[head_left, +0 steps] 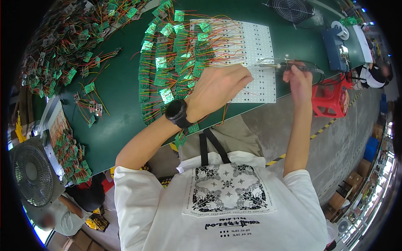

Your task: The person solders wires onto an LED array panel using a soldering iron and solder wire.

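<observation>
The white rectangular LED panel dotted with rows of small chips [255, 46] lay flat on the dark green tabletop [117, 88], its near edge close to the tabletop's front edge. Its left half was buried under a spread of small green circuit boards [167, 62] joined to it by thin red and yellow wires [222, 46]; its right half was bare. Judging from that, the wiring of boards to the panel looked roughly half done, with the uncovered right columns left to do (the joints themselves were too small to check).

The left hand [217, 85], with a black wristwatch [178, 113] on its wrist, rested on the panel's lower middle, its grip pinched narrow at the fingertips on something too fine to make out, probably a wire or a strand of solder. The right hand [299, 79] held a slim pen-shaped soldering iron with a clear barrel [289, 65], the grip closed around its rear, the tip pointing left and hovering just beside the left fingertips over the panel.

Further out, a heap of more green boards with wires [67, 46] covered the tabletop's far left. A blue soldering station box [335, 48] and a round black desk fan [293, 9] stood at the far right. A red plastic stool [331, 100] sat on the grey floor just beyond.
</observation>
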A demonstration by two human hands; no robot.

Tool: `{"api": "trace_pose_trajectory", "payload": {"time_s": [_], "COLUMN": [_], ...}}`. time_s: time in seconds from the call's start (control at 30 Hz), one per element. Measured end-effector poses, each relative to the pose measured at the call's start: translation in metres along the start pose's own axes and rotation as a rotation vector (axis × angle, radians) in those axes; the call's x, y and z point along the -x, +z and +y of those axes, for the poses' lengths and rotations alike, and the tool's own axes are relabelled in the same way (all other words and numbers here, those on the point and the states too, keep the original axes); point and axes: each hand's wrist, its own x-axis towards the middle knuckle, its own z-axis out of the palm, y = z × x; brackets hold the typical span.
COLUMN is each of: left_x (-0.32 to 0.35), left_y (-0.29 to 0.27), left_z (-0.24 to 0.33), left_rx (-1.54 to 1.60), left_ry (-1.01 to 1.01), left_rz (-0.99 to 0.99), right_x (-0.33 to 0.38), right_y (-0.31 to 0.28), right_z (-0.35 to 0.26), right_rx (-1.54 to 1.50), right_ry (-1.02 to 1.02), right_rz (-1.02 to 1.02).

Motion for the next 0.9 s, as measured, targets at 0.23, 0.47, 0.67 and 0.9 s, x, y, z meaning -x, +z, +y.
{"api": "trace_pose_trajectory", "payload": {"time_s": [0.23,0.47,0.67,0.9], "left_x": [0.000,0.006,0.005,0.004], "left_y": [-0.007,0.003,0.002,0.002], "left_z": [0.004,-0.009,-0.008,-0.013], "left_rx": [-0.144,-0.303,-0.262,-0.130], "left_ry": [0.051,0.119,0.081,0.001], "left_rz": [-0.255,-0.116,-0.110,-0.028], "right_x": [0.004,0.005,0.006,0.007], "right_y": [0.003,0.002,0.000,0.003], "right_z": [0.005,0.006,0.006,0.004], "right_rx": [0.060,0.137,0.095,0.125], "right_ry": [-0.069,-0.071,-0.086,-0.075], "right_rz": [-0.030,-0.045,-0.059,-0.079]}}
